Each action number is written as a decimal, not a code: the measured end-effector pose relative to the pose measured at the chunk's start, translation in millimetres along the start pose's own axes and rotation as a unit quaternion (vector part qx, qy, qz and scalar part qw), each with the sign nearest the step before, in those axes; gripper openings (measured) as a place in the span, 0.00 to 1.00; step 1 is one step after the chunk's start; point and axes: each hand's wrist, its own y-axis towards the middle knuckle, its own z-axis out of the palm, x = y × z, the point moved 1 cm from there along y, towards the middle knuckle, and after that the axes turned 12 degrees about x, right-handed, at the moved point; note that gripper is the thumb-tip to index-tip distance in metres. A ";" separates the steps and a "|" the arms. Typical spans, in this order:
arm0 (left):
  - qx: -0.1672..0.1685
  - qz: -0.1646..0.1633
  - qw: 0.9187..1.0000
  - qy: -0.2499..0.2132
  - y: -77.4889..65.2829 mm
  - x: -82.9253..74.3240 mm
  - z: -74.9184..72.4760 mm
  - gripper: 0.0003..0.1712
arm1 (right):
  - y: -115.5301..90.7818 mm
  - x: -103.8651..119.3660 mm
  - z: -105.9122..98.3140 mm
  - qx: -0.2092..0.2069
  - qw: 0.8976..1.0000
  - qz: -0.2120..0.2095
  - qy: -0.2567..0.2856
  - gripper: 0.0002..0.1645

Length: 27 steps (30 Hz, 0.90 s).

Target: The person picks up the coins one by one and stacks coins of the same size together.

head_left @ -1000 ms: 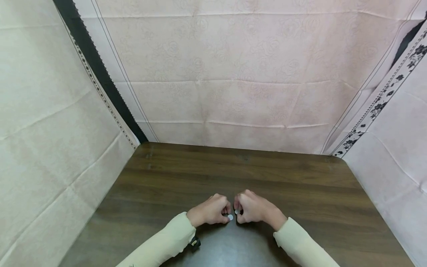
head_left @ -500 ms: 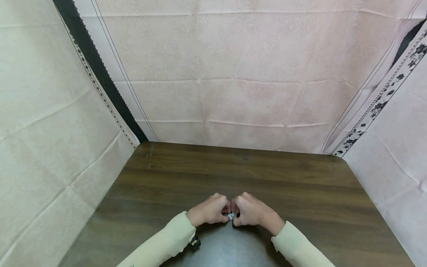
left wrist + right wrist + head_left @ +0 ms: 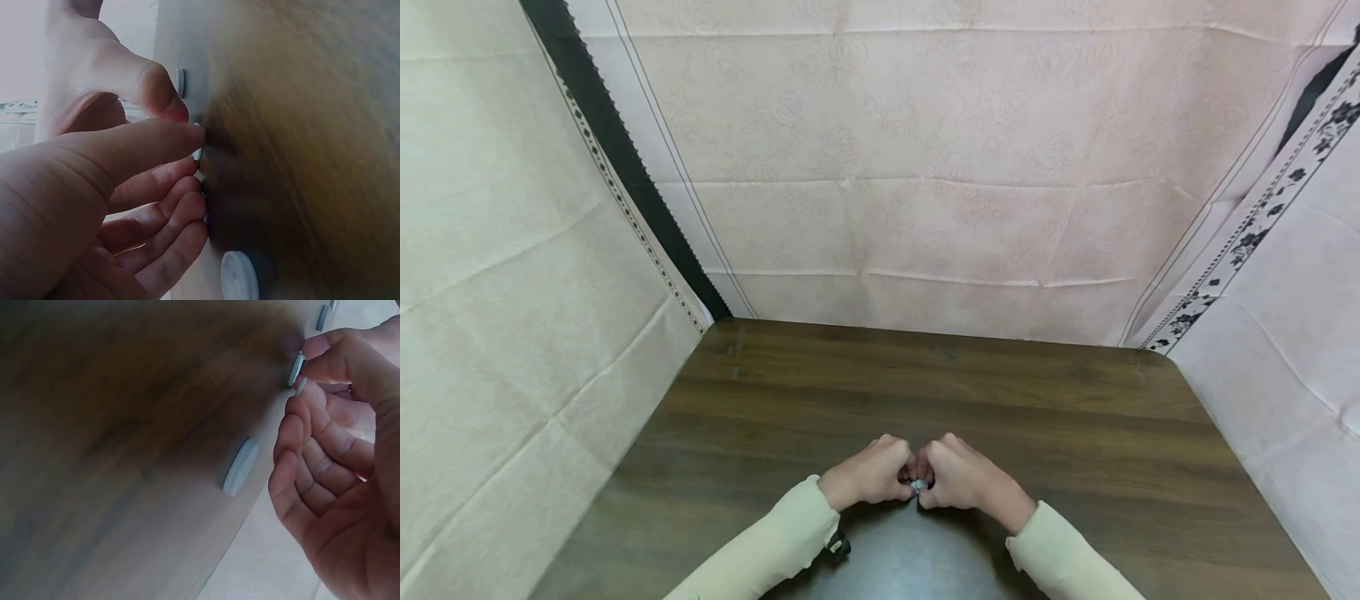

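My left hand (image 3: 874, 472) and right hand (image 3: 964, 477) meet knuckle to knuckle low over the tabletop. Between their thumbs and index fingers is a bit of white (image 3: 918, 484). From the right wrist these are two small white discs: one disc (image 3: 295, 370) lies at the left fingertips, the other disc (image 3: 302, 386) sits between my right thumb and index finger. In the left wrist view, the left thumb and index finger pinch a white disc (image 3: 197, 152), mostly covered. Its exact kind does not show.
More white discs lie on the wooden table (image 3: 820, 375): a disc (image 3: 239, 276) below the left fingers, a disc (image 3: 242, 467) beside the right hand. Pale cloth hangings (image 3: 925, 125) enclose the table's back and sides. A dark device (image 3: 838, 545) sits under the left cuff.
My right hand has moved left, closing the gap, so the two discs that were apart now come together between the fingertips. The left hand has stayed nearly still.
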 end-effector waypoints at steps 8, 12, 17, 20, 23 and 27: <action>-0.001 -0.005 1.000 -0.006 -0.3 0.3 -0.6 0.17 | 0.7 4.7 1.7 -0.008 0.999 0.010 0.031 0.11; 0.004 -0.007 1.000 -0.011 -0.5 0.5 -0.7 0.17 | 0.0 4.4 1.9 -0.010 0.999 0.010 0.033 0.10; 0.009 -0.012 1.000 -0.009 -0.2 1.1 -0.4 0.18 | -0.6 4.3 0.5 -0.003 0.999 0.006 0.038 0.09; 0.010 -0.016 1.000 -0.007 -0.1 1.0 -0.6 0.17 | -0.4 4.7 -1.4 0.003 0.999 0.008 0.046 0.10; 0.011 -0.016 1.000 -0.004 -0.5 0.2 -1.2 0.16 | -0.5 5.7 -3.6 0.007 0.998 0.007 0.057 0.10; 0.009 -0.015 1.000 -0.002 -2.1 -1.7 -2.6 0.13 | -0.9 7.0 -5.4 0.010 0.998 0.007 0.069 0.10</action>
